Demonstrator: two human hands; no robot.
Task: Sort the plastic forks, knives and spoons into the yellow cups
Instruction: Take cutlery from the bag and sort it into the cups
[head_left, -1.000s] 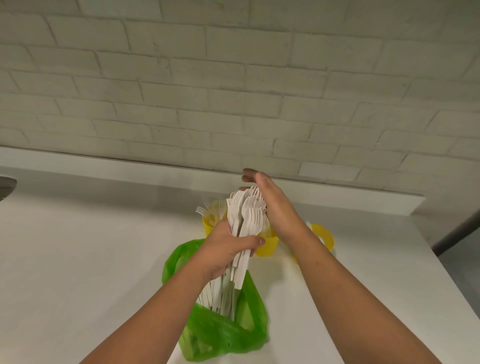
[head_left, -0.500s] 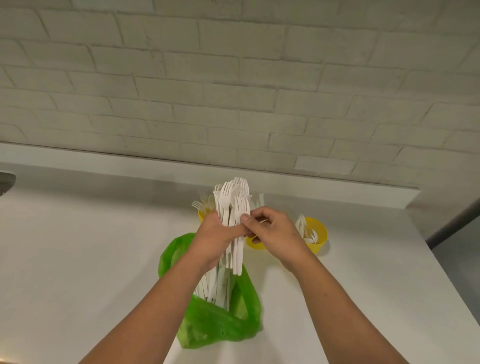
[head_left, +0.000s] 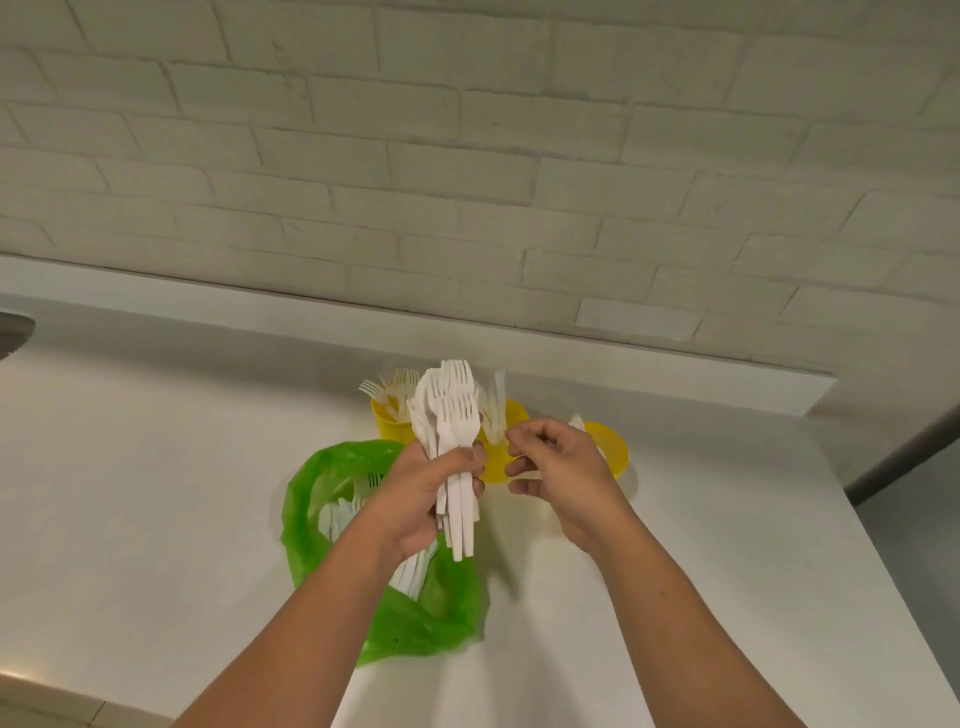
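White plastic fills our left hand (head_left: 426, 499). Its fingers and thumb are clamped round a thick bundle of forks (head_left: 452, 415), tines up, handles hanging free below the fist, above the green bag (head_left: 426, 618) on the counter (head_left: 156, 493). More loose cutlery (head_left: 337, 514) lies in the bag's open mouth.

Our right hand (head_left: 561, 478) hovers just beside the bundle, fingers curled inward and thumb close to forefinger. We cannot tell whether they pinch a single piece or nothing; the pale shape at the fingertips may only be the counter.

Behind the hands stand three cups in a row. The left yellow cup (head_left: 387, 423) holds forks. The middle yellow cup (head_left: 496, 467) holds what look like knives (the bundle hides part of it). The right yellow cup (head_left: 615, 452) sits half behind the right hand.

We judge the main risk to be the bundle itself. It is fat and smooth, and drawing one piece out could loosen the rest, so they slide down and scatter. The cups look light and crowded together, so a knuckle or a trailing handle could tip one. Only tines show at the bundle's top, so a knife or spoon buried deeper could go into the fork cup unnoticed.
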